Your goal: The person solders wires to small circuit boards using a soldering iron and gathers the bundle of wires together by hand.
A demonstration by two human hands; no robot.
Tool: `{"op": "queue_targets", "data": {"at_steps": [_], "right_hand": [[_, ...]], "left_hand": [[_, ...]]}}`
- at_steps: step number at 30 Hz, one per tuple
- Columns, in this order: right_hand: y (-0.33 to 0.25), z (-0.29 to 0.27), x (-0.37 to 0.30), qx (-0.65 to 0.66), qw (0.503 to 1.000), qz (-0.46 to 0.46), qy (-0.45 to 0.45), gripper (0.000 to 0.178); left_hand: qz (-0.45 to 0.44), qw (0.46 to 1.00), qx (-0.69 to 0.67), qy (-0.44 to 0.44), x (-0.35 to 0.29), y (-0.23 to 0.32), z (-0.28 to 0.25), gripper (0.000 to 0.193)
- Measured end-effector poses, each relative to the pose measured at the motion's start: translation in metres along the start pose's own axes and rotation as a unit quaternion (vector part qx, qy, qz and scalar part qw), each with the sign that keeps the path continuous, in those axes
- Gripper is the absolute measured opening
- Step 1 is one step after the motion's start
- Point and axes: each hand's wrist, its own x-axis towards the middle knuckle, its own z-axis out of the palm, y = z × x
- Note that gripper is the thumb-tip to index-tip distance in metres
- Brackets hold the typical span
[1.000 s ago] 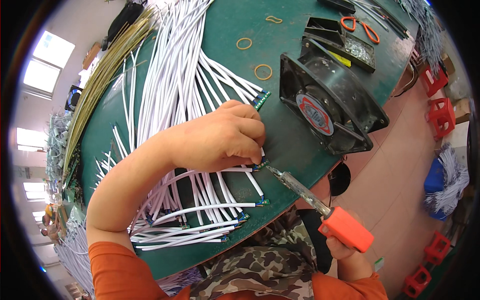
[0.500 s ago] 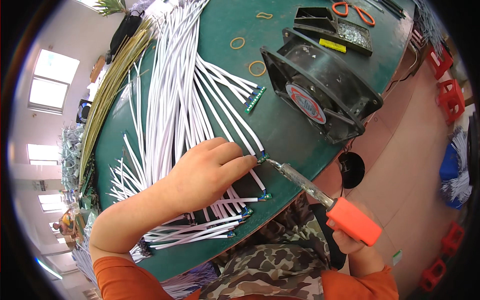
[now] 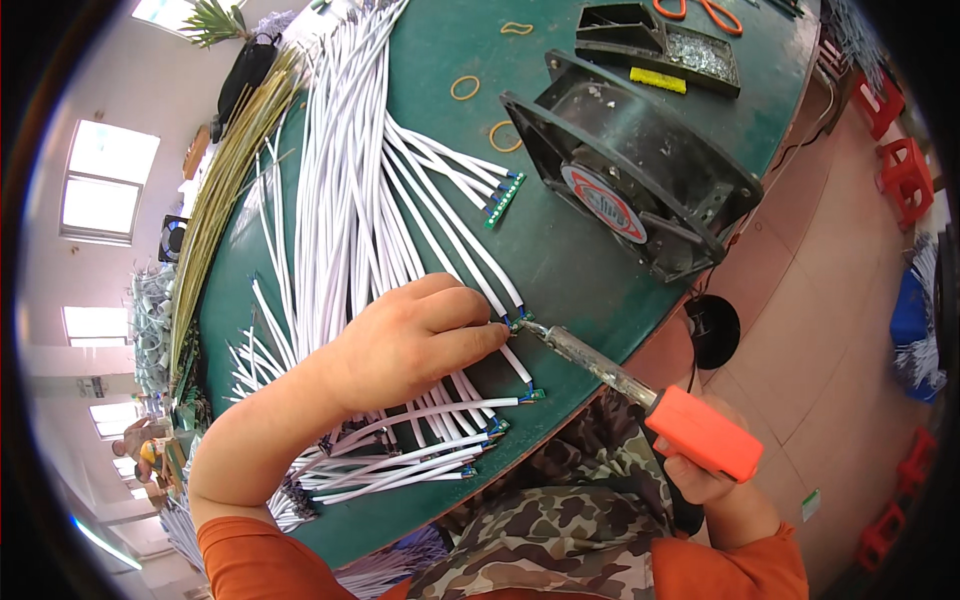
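My left hand is closed in a pinch at one end of a small green circuit board. White cables with blue wires run down to this board, and my fingertips hide part of it. In my right hand is a soldering iron with an orange handle and a stained metal shaft. Its tip meets the board beside my left fingertips. A large bundle of white cables lies under and beyond my left hand. Another green board with cables attached lies farther off, and several small boards sit nearer my body.
A black fan stands right of the boards on the green table. Behind it are a black tray, a yellow block and orange-handled scissors. Rubber bands lie beyond. Red stools stand at right.
The view has shifted slightly. Both hands stay nearly in place, the left still pinching at the board and the iron's tip still against it.
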Motion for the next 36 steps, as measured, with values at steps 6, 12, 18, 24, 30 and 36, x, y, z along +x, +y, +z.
{"op": "queue_targets", "data": {"at_steps": [6, 12, 18, 24, 30, 36], "right_hand": [[0.002, -0.002, -0.005, -0.018, 0.999, -0.018, -0.034, 0.043], [-0.006, 0.009, 0.001, 0.042, 0.997, 0.045, 0.037, 0.019], [-0.006, 0.012, 0.001, 0.058, 0.996, 0.046, 0.040, 0.017], [-0.005, 0.013, -0.001, 0.051, 0.997, 0.052, 0.039, 0.017], [-0.007, 0.017, -0.001, 0.071, 0.994, 0.068, 0.046, 0.018], [-0.008, 0.017, 0.000, 0.084, 0.993, 0.065, 0.043, 0.017]], "left_hand": [[0.028, 1.000, -0.006, 0.004, 0.007, -0.002, -0.001, 0.033], [0.035, 0.999, -0.015, 0.024, 0.000, -0.007, 0.005, 0.033], [0.025, 0.998, -0.019, 0.048, -0.003, -0.006, 0.009, 0.026], [0.028, 0.997, -0.028, 0.060, -0.002, -0.008, 0.011, 0.028], [0.037, 0.998, -0.020, 0.054, -0.002, -0.009, 0.011, 0.029], [0.047, 0.997, -0.002, 0.055, 0.000, -0.007, 0.011, 0.029]]}}
